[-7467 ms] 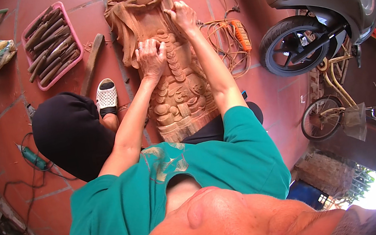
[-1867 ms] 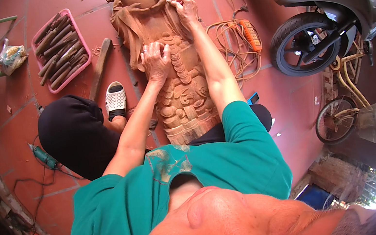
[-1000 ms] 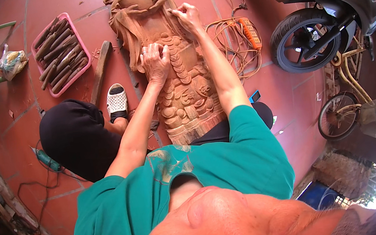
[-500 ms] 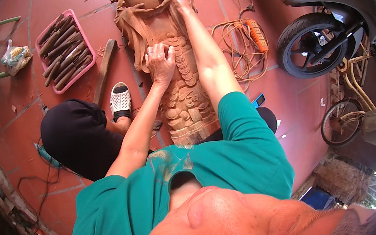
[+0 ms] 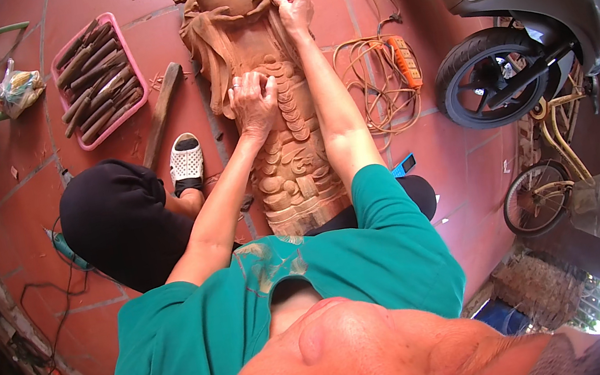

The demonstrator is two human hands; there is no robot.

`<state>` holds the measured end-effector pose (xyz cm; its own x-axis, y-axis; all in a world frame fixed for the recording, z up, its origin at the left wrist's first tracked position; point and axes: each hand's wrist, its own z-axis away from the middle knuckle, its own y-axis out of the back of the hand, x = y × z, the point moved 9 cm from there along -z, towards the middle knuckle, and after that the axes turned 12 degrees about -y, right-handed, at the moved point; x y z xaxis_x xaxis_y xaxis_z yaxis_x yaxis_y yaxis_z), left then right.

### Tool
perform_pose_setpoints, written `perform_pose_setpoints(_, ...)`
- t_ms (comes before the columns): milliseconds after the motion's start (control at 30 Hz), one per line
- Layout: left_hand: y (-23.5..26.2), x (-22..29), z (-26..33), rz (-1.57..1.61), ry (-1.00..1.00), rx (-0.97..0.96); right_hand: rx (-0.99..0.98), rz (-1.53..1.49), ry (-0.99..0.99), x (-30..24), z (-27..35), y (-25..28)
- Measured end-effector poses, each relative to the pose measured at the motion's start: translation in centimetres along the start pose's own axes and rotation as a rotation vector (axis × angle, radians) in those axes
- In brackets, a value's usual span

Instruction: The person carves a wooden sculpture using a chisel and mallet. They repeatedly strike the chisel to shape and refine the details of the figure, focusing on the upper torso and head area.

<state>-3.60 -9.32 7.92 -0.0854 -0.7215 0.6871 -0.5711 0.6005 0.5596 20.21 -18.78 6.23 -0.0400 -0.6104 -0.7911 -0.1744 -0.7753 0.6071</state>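
A carved wooden statue point(image 5: 288, 138) lies lengthwise on the floor in front of me, with draped folds along its sides and rows of rounded relief down its middle. My left hand point(image 5: 253, 107) rests on its carved middle, fingers laid out over the wood; a ring shows on one of them. Farther up, at the statue's right edge, my right hand point(image 5: 296, 14) is closed, its fingertips pinched against the carving beside a fold. Whatever it holds, if anything, is too small and hidden to name.
A pink basket point(image 5: 145, 94) full of wooden-handled tools and a long wooden piece point(image 5: 163, 115) lie to the left. On the right are an orange power strip point(image 5: 404, 61) with a coiled cord, a blue phone point(image 5: 404, 165), a motorbike point(image 5: 538, 32) and a bicycle point(image 5: 541, 196).
My right hand has moved slightly nearer along the statue's right edge. My left hand stays at about the same spot on the carving. The whole view has shifted a little.
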Motion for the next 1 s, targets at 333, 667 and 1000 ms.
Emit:
perform_pose_setpoints(333, -0.2, -0.4, 0.0, -0.042, -0.02, -0.005, 0.103, 0.396, 0.369, -5.3, -1.0, -2.1)
perform_pose_setpoints(667, 0.1, -0.2, -0.1, -0.016, -0.021, 0.001, -0.066, 0.279, 0.377, -2.8, 0.5, -0.6)
perform_pose_setpoints(1000, -0.1, -0.2, 0.1, -0.015, -0.002, 0.001, -0.194, 0.407, 0.366, -0.4, 7.2, 4.0)
